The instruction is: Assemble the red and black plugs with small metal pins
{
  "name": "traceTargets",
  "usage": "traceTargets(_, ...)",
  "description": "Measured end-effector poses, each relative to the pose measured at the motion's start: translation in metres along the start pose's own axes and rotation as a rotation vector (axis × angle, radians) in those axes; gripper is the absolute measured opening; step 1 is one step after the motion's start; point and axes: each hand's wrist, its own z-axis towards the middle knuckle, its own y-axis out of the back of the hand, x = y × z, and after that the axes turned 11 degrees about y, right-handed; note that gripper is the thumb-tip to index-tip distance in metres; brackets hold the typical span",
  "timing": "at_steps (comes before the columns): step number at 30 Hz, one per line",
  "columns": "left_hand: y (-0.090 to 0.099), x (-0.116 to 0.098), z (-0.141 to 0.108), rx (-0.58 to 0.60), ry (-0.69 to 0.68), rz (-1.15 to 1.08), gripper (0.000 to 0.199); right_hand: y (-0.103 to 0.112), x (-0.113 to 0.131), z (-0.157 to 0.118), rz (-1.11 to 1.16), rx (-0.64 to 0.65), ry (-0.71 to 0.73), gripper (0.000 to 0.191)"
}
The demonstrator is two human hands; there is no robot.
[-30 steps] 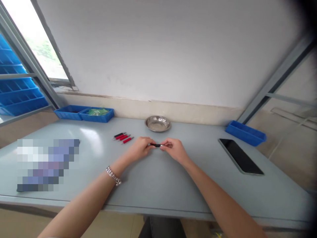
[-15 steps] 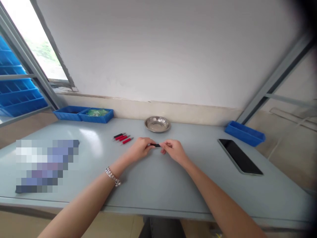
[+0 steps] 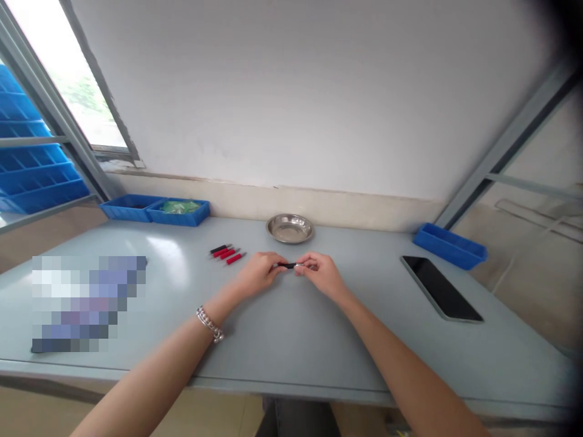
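Observation:
Between my two hands, over the middle of the table, is a short black pen-shaped tool (image 3: pixel 288 266). My left hand (image 3: pixel 262 271) pinches its left end with thumb and fingers. The other end sits in the closed fingertips of my right hand (image 3: pixel 321 274), which hide its tip. To the left of my left hand lie several similar slim pieces side by side: a black one (image 3: pixel 220 249) at the back and red ones (image 3: pixel 235 258) in front, each with a thin metal end. Their exact kind is too small to tell.
A round steel dish (image 3: pixel 290 229) stands behind my hands by the wall. Two blue bins (image 3: pixel 178 213) sit at the back left, one with green bags. On the right are a phone-like black-screened tablet (image 3: pixel 441 287) and a blue bin (image 3: pixel 450 245). A blurred-out object (image 3: pixel 91 303) lies left.
The fingers of my right hand have shifted and curled at the end of the black pen-shaped tool. My left hand keeps its pinch, and the other things lie as before.

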Motion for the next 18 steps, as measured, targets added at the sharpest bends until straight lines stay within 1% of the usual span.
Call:
traceTargets(4, -0.0013, 0.0018, 0.0004, -0.004, -0.024, -0.02, 0.019, -0.0006, 0.0004, -0.0006, -0.076, 0.006, 0.014, 0.025)
traceTargets(8, -0.0015, 0.0026, -0.0003, -0.01, -0.028, -0.02, 0.019, -0.0006, -0.0019, 0.0001, -0.109, -0.019, 0.056, 0.024)
traceTargets(11, -0.0016, 0.0018, -0.0009, -0.022, -0.024, -0.028, 0.018, 0.0001, -0.0037, 0.0006, -0.165, 0.007, 0.102, 0.016)
traceTargets(14, -0.0014, 0.0007, -0.0009, -0.021, -0.024, -0.031, 0.018, 0.0016, -0.0031, 0.0, -0.263, 0.038, 0.122, 0.03)
traceTargets(15, -0.0012, 0.0005, -0.0007, -0.02, -0.023, -0.028, 0.018, 0.0021, -0.0024, -0.0004, -0.28, 0.046, 0.117, 0.031)
traceTargets(18, -0.0004, 0.0005, 0.0, -0.031, -0.016, -0.012, 0.018, 0.0031, -0.0004, -0.0012, -0.254, 0.058, 0.098, 0.023)
